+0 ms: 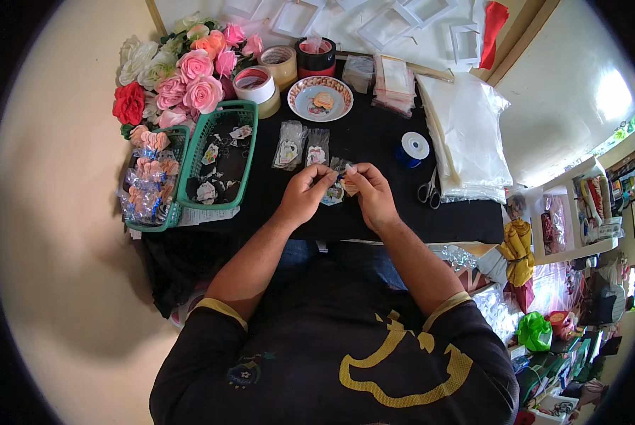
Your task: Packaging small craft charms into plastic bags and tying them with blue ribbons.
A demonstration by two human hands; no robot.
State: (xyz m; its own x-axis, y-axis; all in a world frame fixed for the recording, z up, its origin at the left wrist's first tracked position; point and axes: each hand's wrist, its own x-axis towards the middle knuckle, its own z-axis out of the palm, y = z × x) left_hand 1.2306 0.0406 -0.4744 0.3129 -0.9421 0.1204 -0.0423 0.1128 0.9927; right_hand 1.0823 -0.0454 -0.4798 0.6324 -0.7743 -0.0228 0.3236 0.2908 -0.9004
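Over the black tablecloth [349, 220], my left hand [309, 194] and my right hand [370, 194] meet, thumbs and forefingers pinched on a small clear plastic bag [342, 162]. A peach-coloured tag [349, 186] shows by my right fingers, and a printed cutout [332, 195] lies below my left fingertips. Exactly how the bag, tag and cutout join is hidden by the fingers. Just beyond my hands lie two clear packets [289, 146] [317, 149] with printed cutouts inside. A patterned bowl [320, 82] farther back holds a few tags.
At left stand a green basket [255, 154] of cutouts and key rings and another basket [177, 212] full of wrapped pieces. Tape rolls [254, 85] and artificial roses [195, 66] stand behind. To the right are a blue ribbon spool [414, 147], scissors [429, 191] and plastic bags [469, 138].
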